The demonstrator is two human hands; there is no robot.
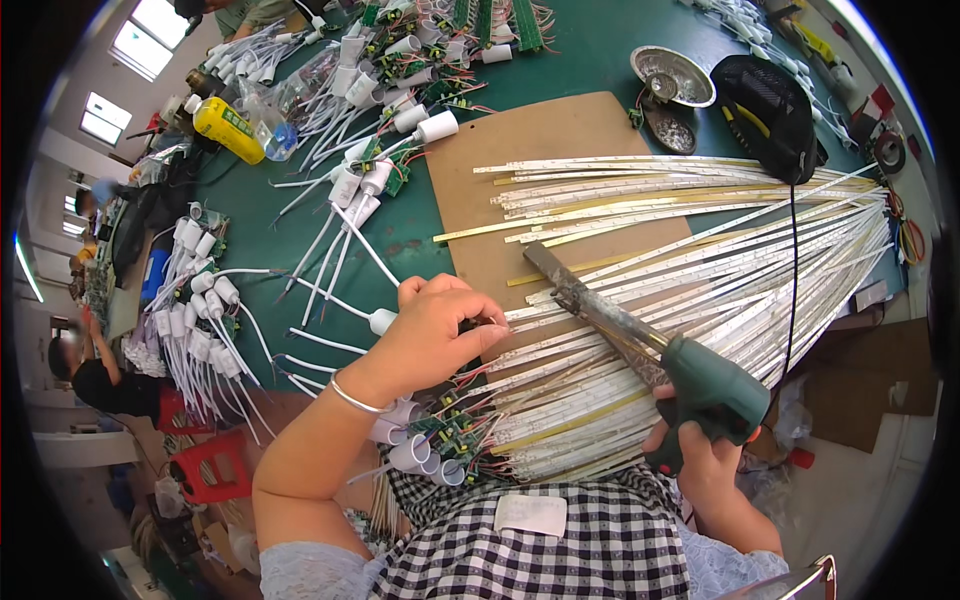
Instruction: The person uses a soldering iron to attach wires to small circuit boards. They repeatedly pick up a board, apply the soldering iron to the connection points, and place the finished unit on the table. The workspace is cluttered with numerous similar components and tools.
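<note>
My left hand (440, 325) is closed, thumb and forefinger pinched at the end of one strip. What they hold is mostly hidden; a white plastic end cap (381, 321) with a cable shows beside the knuckles. My right hand (705, 450) grips a dark green pistol-shaped soldering gun (715, 390), its barrel pointing up and left over the strips. Many slim white LED strips (620, 390) fan out across a brown board (540, 130). A dark metal bar (555, 268) rests across them. Green circuit boards (450, 437) with white caps hang at the strips' near left ends.
More caps with cables (205, 310) and circuit boards crowd the left and far side of the green table (590, 50). A yellow bottle (228, 128) stands far left. A metal bowl (672, 76) and black mesh cap (765, 115) sit far right; a black cord (793, 280) crosses the strips.
</note>
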